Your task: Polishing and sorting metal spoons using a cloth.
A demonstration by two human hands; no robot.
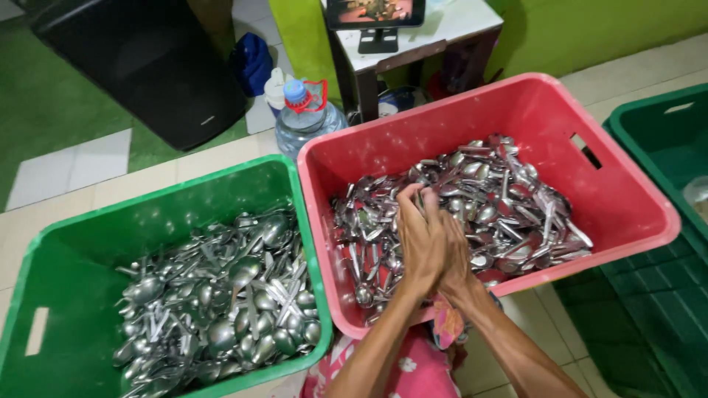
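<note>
Both hands are hovering over the red crate, pressed together. The left hand is curling its fingers around something small above the spoons; the right hand is hiding behind it, its grip unclear. A green crate of spoons is sitting left of the red crate.

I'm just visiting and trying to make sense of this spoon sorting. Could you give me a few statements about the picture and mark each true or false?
1. Both hands are over the red crate. True: the left hand and the right hand are pressed together above its spoons.
2. The light green crate is empty. False: it holds a heap of metal spoons.
3. A water bottle stands behind the crates. True.
4. The red crate sits left of the light green one. False: it sits to its right.
5. A dark green crate is at the right edge. True.
</note>
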